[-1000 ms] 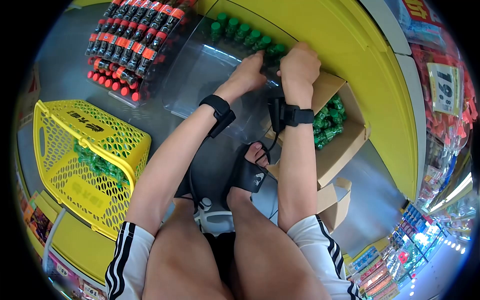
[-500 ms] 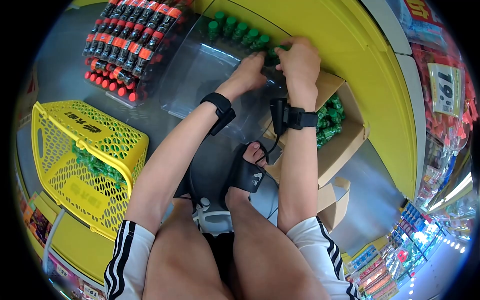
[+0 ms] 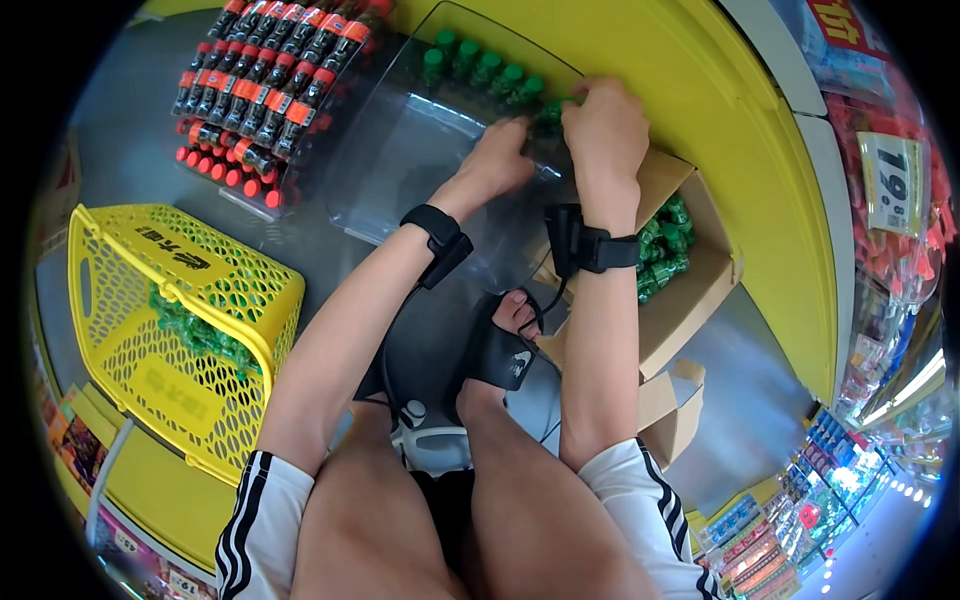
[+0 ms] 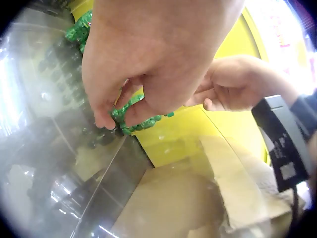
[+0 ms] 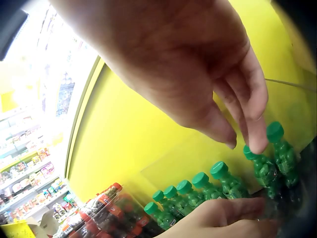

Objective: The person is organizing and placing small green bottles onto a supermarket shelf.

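Observation:
In the head view several green-capped bottles (image 3: 486,70) stand in a row along the back wall of a clear plastic bin (image 3: 400,140). My left hand (image 3: 497,160) reaches over the bin, bent finger and thumb at the lower part of a green bottle (image 4: 143,124). Whether they pinch it I cannot tell. My right hand (image 3: 606,130) is at the row's right end. In the right wrist view one of its fingertips touches a bottle's green cap (image 5: 249,152), while the thumb stays apart from the cap. Another green bottle (image 5: 285,148) stands just beyond.
An opened cardboard box (image 3: 705,290) of green bottles stands right of the bin. At left is a yellow basket (image 3: 180,400) with more green bottles (image 3: 205,335). Red-capped dark bottles (image 3: 255,90) are stacked beside the bin. A yellow panel (image 3: 720,130) rises behind.
My right hand has shifted slightly right, its fingers extending over the last bottles. The left hand has drawn back a little. The row of bottles looks much the same.

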Available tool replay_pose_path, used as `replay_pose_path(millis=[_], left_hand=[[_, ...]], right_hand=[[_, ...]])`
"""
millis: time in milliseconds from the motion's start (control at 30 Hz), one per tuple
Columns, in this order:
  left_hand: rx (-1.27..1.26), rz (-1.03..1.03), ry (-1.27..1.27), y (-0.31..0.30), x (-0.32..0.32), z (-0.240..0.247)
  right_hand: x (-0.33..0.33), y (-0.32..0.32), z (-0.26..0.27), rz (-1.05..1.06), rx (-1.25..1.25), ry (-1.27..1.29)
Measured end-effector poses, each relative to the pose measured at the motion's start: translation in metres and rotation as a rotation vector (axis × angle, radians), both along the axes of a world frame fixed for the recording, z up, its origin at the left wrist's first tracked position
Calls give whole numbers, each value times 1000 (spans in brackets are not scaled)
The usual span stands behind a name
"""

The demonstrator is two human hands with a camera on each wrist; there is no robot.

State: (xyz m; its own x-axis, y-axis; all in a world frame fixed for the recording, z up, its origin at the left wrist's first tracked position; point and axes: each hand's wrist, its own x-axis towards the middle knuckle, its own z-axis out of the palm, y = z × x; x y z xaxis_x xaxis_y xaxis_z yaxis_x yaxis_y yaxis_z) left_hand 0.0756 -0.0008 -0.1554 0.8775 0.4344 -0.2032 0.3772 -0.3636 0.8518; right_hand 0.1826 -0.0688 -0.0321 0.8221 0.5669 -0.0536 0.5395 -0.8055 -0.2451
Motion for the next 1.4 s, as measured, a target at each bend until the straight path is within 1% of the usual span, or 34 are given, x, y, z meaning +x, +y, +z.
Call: replay_pose_path(millis=[67,167,200,267,400,467,600,667,767,867,1100,1167,1267,1300,1367,1400], left_hand=[[53,133,26,0,-2,8],[42,182,37,1,-3,14],[42,184,37,3,-3,11],[-98,153,-5,7,-1,6],[-128,157,14,9,1,0],[-130,196,-40,9,1,-5],[-150,210,-56,9,2,-10],[-153,153,-129,9,3,-18],[-205,159,-136,5,5,-15],[-192,149,-132,4,5,-10],[-143,150,-176,3,9,-21],[-179,165,-140,3,8,-19],[-223,183,-89,2,1,-1],[-219,183,-91,3,2,-5],[-73,236,-67,2,0,-15],[-71,238,-65,5,-2,-9]], right_hand=[[-3,5,-2,45,40,28],[-4,11,-11,117,104,63],[-4,12,-15,146,129,73],[-2,15,-22,149,121,73],[-3,20,-26,142,103,29],[-5,22,-28,132,106,31],[-5,21,-30,109,110,36],[-3,18,-30,99,109,31],[-4,17,-28,68,93,23],[-5,17,-27,40,69,18],[-4,18,-26,11,30,32],[-4,19,-25,16,21,30],[-6,22,-17,24,5,30],[-7,23,-12,25,-8,33],[-12,26,-5,35,17,7],[-14,27,-4,43,37,-17]])
